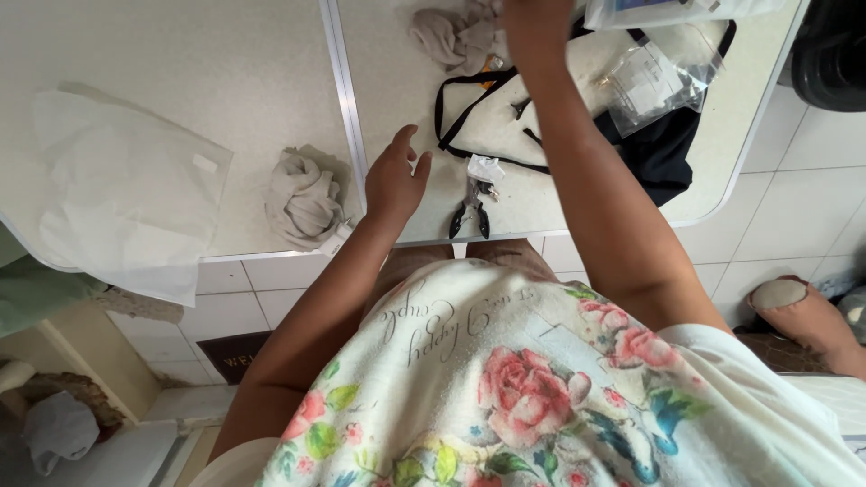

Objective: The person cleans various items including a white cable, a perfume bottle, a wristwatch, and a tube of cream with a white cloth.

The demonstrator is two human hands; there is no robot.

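Observation:
My left hand (397, 180) hovers open, fingers spread, over the table edge beside the metal seam (347, 117) between two white tabletops. Just right of it lie black-handled pliers (469, 218) and a small clear packet (484, 167). My right hand (534, 22) reaches to the far side, partly cut off by the frame's top edge, next to a crumpled beige cloth (449, 38). Whether it grips anything is hidden. Under my right forearm lies a cream bag with black straps (483, 117).
A second crumpled beige cloth (307, 198) sits near the left table's front edge. A white fabric bag (126, 189) hangs over that edge. Clear plastic bags (649, 81) and a black cloth (663, 153) lie at the right. A bare foot (803, 311) rests on the tiled floor.

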